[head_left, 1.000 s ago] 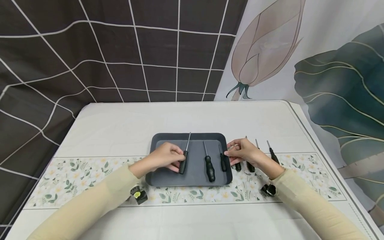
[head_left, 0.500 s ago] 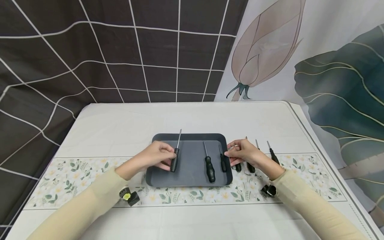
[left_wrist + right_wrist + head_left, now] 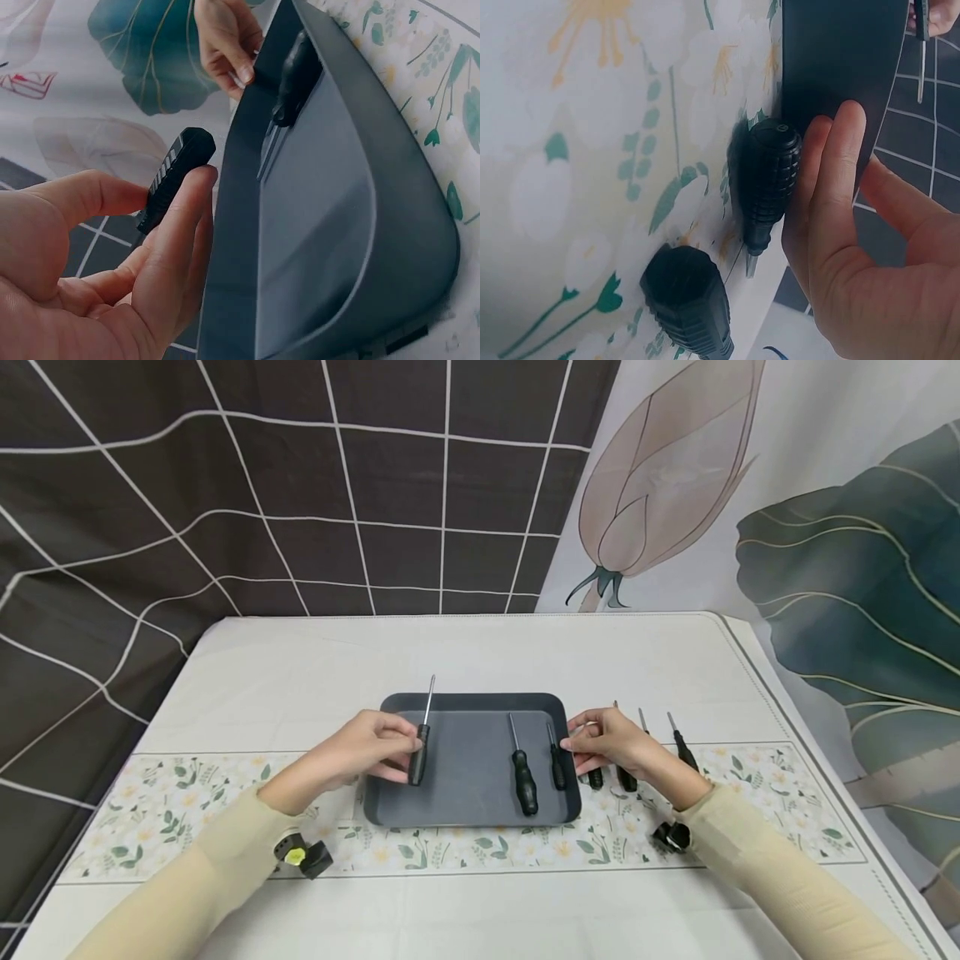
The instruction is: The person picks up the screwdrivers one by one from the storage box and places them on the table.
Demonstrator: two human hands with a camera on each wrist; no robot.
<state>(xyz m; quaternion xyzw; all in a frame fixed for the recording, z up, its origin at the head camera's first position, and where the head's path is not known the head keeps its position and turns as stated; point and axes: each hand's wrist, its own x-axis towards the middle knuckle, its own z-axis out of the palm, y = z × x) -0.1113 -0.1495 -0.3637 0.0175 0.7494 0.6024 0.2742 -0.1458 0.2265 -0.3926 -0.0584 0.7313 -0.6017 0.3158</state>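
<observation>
My left hand (image 3: 367, 750) pinches a screwdriver (image 3: 419, 755) by its black handle between thumb and fingers. Its metal shaft points up and away over the tray's left end. In the left wrist view the ribbed handle (image 3: 178, 171) shows beside the tray wall. At the grey tray's (image 3: 465, 806) right side, my right hand (image 3: 611, 742) grips the rim. The right wrist view shows its fingers along the outer wall and the thumb at the rim. Inside the tray lie a larger black screwdriver (image 3: 526, 783) and a smaller one (image 3: 557, 767) near the right wall.
Several more screwdrivers lie on the floral cloth right of the tray: one (image 3: 595, 777) beside the right fingers, another (image 3: 627, 777) partly hidden under the hand, and one (image 3: 683, 748) beyond the wrist. A dark grid curtain (image 3: 390, 485) hangs behind the table.
My left hand has moved left with the screwdriver, from over the tray's middle to its left end. The right hand has stayed at the tray's right rim.
</observation>
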